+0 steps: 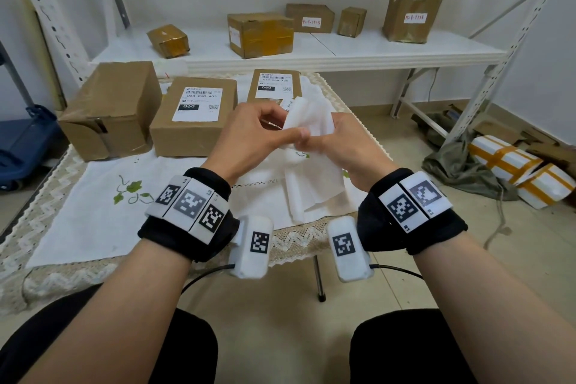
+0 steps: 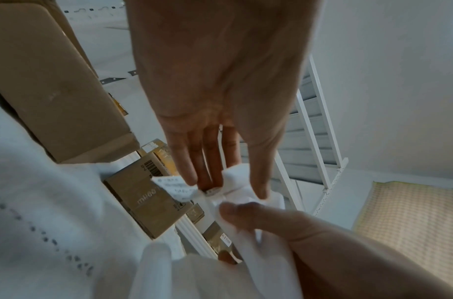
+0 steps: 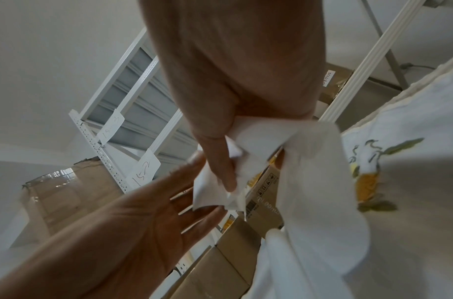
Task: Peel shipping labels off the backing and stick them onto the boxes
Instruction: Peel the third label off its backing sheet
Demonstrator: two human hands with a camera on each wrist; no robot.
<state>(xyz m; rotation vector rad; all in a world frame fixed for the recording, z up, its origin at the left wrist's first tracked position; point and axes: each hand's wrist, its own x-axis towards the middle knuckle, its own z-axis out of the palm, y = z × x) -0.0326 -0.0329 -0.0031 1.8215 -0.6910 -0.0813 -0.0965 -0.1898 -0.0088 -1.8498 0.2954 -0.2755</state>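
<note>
Label sheet [image 1: 311, 140], white and limp, held in the air between both hands above the near part of the table [image 1: 40, 274]; its long axis runs from the raised far end, by the fingertips, down and toward the person, the loose tail hanging against the embroidered cloth [image 1: 93, 221]. A printed label [image 2: 177, 189] curls away from the sheet's upper left corner in the left wrist view, so the step in hand is judged to be the peeling. Right hand [image 1: 346, 146] curled round the sheet, thumb pressing it near mid-length. Left hand [image 1: 249, 131] at the top corner, thumb over the sheet's edge and fingers reaching behind it; the fingers look fairly straight, and whether they actually pinch the label is not resolved. Left hand is the nearer to the lifted corner, which lies just beyond its fingertips, so the pull would run along the sheet's long axis, away from the anchoring right hand. Beyond the hands, two boxes with labels [image 1: 193, 118] [image 1: 274, 84] and, at far left, one plain box [image 1: 112, 112] presenting no label, judged the likely target. Further parcels stand on the white shelf [image 1: 374, 50]. Label's adhesive side and the extent of its release are hidden by the fingers.
</note>
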